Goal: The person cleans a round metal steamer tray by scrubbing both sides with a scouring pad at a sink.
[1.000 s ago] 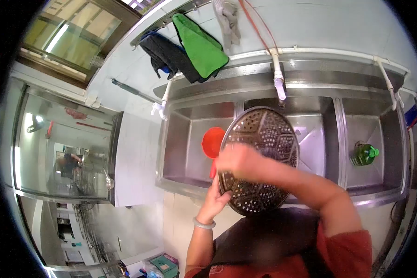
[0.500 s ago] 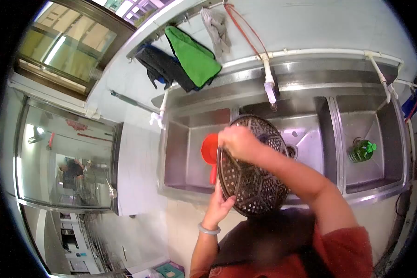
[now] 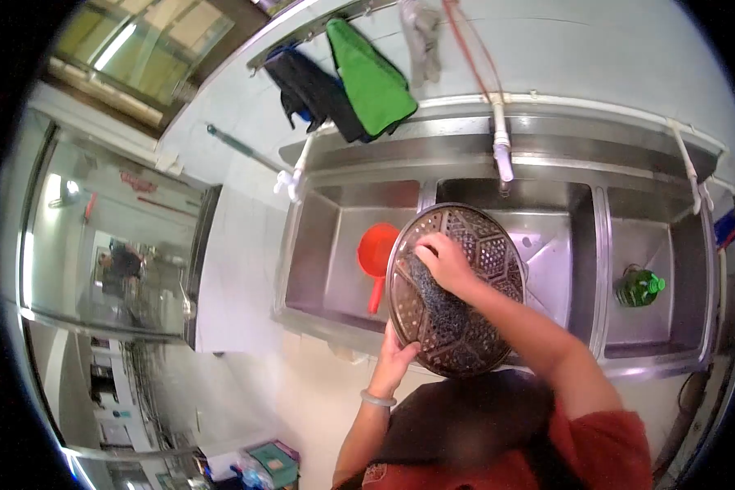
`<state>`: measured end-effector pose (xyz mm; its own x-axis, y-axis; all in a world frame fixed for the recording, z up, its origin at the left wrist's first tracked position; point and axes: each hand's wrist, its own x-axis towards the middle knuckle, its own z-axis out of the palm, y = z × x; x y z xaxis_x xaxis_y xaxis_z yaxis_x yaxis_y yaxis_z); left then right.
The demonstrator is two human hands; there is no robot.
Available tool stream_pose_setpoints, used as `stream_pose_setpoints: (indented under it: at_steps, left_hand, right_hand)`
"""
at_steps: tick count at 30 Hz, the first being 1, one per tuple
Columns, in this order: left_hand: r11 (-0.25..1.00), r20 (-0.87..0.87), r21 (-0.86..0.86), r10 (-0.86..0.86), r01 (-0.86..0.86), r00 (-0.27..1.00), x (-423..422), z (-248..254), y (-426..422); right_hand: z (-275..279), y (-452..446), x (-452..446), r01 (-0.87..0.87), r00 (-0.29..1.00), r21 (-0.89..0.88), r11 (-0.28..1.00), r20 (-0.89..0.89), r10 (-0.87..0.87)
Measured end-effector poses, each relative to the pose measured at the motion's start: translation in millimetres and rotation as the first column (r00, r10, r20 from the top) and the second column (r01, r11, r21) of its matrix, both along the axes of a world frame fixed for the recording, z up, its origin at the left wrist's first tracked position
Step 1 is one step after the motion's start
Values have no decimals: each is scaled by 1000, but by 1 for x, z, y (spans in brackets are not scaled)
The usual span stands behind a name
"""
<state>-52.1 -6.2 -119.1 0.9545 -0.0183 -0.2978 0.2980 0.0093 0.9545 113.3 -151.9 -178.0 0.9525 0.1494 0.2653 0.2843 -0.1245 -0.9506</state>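
Note:
A round perforated metal tray (image 3: 490, 253) is tilted over the front edge of the middle sink. My left hand (image 3: 396, 357) grips its lower left rim, with the thumb on the upper face. Across the upper left of the tray lies my right hand (image 3: 445, 260), its fingers bent together against the holed surface. Whatever those fingers may hold is too small to make out. Left of the tray, a red dipper (image 3: 376, 249) rests in the left sink, handle toward me.
A green bottle (image 3: 639, 288) lies in the right sink (image 3: 678, 327). A white tap (image 3: 502, 155) hangs over the middle sink. Green (image 3: 371, 82) and dark (image 3: 314, 90) cloths hang on the wall rail. A glass-fronted cabinet (image 3: 106, 237) stands at the left.
My right hand has moved over the tray from its upper left rim, inward and slightly down. The tray's face shows more openly now, while my left hand keeps its hold. The view has shifted.

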Motion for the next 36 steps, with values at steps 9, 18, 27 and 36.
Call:
stream_pose_setpoints:
  at_steps: [9,18,27,36]
  left_hand:
    - [964,-273,-206,106,-166,956,-30,-83,21]
    - [965,-263,-212,94,-152,960,-60,-127,14]
    - [971,-307,-136,150,-199,940,-59,-114,11]
    - [966,-187,-178,153,-187,970,-58,-128,12]
  right_hand:
    - [-30,-11,-105,-252,947,-550,796,30,321]
    - [-37,50,-64,-288,860,-731,618,87,504]
    - [-42,14,-101,-326,889,-717,616,-11,458]
    - [-43,16,-80,-465,851,-682,565,-166,499]
